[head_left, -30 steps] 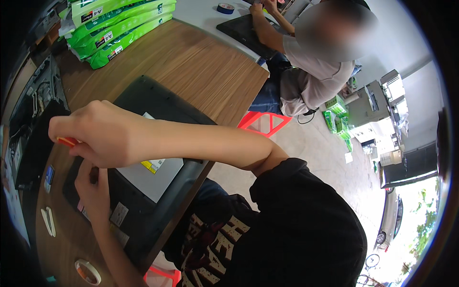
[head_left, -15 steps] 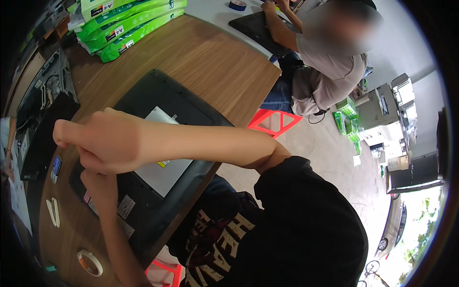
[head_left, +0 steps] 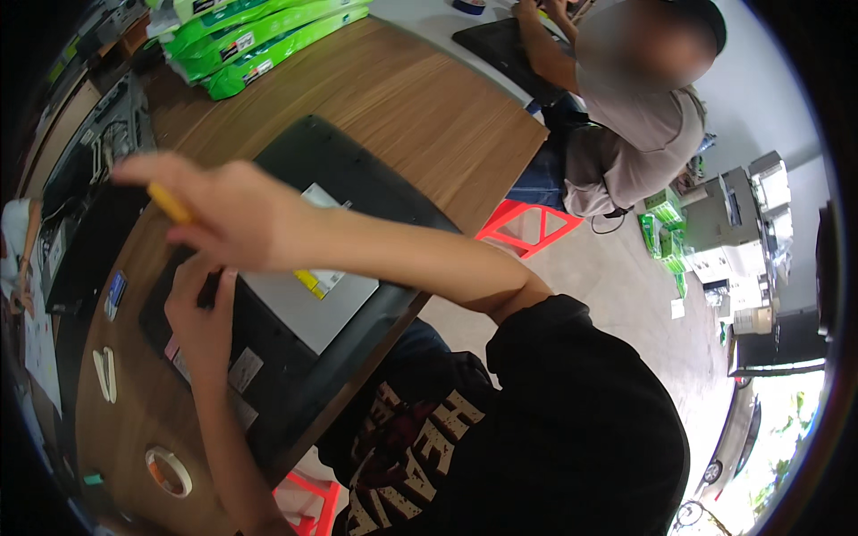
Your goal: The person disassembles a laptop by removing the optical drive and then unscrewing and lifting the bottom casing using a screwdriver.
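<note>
A large black computer casing [head_left: 380, 192] lies face down on the wooden table. On it rests a flat silver disc drive [head_left: 308, 317] with a yellow label. Above the casing's left part, my right hand [head_left: 246, 214] is raised, its fingers closed round a yellow tool handle [head_left: 170, 204]; motion blurs the hand, and the tool's tip cannot be made out. Just below it, my left hand [head_left: 201, 317] sits at the casing with thumb and fingers bent toward each other. The right hand partly covers those fingertips, so what they pinch is hidden.
Left of the casing lie a blue small box [head_left: 114, 295], a pale folding tool [head_left: 105, 375] and a tape roll [head_left: 168, 472]. Green paper packs [head_left: 268, 54] are stacked at the back. An opened black device [head_left: 98, 223] stands far left. A co-worker [head_left: 626, 134] sits at the far right.
My right hand has lifted and shifted right, off the left hand, showing the yellow handle. My left hand is now more visible, its thumb and fingers slightly parted. The whole view has shifted a little.
</note>
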A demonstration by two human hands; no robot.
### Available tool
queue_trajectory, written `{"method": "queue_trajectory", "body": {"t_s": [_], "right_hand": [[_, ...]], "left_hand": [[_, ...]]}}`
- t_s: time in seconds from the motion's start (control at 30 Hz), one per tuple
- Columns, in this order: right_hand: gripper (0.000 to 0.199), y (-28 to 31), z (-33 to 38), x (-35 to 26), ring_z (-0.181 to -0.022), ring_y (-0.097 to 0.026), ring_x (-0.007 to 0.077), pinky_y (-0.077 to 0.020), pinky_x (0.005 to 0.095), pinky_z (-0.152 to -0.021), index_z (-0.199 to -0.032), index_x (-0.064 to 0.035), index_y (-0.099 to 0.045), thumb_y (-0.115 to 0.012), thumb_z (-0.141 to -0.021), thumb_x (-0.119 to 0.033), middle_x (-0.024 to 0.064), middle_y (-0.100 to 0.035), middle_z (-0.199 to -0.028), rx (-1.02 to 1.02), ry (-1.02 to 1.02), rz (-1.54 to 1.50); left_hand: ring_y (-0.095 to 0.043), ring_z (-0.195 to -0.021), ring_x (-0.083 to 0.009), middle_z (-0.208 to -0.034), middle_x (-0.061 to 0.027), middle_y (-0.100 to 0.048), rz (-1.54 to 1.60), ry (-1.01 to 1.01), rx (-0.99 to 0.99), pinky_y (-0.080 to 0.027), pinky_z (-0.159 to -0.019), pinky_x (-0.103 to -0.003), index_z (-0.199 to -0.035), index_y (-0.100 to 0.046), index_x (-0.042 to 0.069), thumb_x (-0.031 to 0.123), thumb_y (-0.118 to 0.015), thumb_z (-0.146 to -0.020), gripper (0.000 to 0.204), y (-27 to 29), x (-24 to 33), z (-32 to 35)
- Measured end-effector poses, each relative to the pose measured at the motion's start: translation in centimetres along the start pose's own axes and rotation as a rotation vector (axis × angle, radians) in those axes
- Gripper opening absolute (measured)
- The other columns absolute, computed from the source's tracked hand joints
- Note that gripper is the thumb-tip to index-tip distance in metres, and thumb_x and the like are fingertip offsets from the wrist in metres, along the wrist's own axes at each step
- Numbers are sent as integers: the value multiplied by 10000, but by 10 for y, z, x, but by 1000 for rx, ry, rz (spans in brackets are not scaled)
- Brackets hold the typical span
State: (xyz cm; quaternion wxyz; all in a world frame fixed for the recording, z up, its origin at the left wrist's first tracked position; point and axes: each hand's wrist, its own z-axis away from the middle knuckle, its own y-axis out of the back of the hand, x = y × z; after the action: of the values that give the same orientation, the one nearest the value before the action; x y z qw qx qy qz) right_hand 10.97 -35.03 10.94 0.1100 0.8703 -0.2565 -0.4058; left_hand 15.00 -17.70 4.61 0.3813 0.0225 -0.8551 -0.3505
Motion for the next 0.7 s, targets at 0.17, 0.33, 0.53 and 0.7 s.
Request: {"method": "queue_trajectory", "body": {"t_s": [0.17, 0.33, 0.53, 0.7], "right_hand": [[273, 88, 19, -4, -531, -467, 156, -365, 284, -472, -1083, -26, -583, -583, -934, -255, 26, -488, -669, 350, -360, 167], [323, 121, 73, 30, -614, -423, 37, -338, 200, -520, -1116, -35, -580, -486, -1005, -324, -37, -463, -700, 15, -662, 109], [351, 97, 102, 23, -851, -641, 171, -534, 269, -743, -1205, 5, -487, -455, -1017, -289, 105, -607, -974, -97, -810, 28], [350, 108, 101, 16, -1046, -636, 281, -525, 354, -903, -1247, 42, -414, -421, -1026, -230, 233, -584, -1199, -84, -887, -361]], "left_hand": [[-589, -1069, -220, -1208, -128, -602, 291, 337, -123, -461, -910, -311, -1285, -547, 31, 66, -568, -912, 375, 37, 26, 11], [-491, -1262, -292, -1380, -206, -473, 1042, 619, -105, -375, -1043, -361, -1439, -340, 6, 162, -527, -949, 548, 63, 32, 64], [-363, -1365, -339, -1464, -231, -357, 1197, 669, -219, -323, -1094, -427, -1476, -253, 1, 137, -511, -945, 605, 36, 56, 85], [-353, -1364, -346, -1474, -252, -322, 1105, 633, -191, -313, -1107, -439, -1475, -255, -5, 61, -500, -921, 609, 20, 64, 81]]}}
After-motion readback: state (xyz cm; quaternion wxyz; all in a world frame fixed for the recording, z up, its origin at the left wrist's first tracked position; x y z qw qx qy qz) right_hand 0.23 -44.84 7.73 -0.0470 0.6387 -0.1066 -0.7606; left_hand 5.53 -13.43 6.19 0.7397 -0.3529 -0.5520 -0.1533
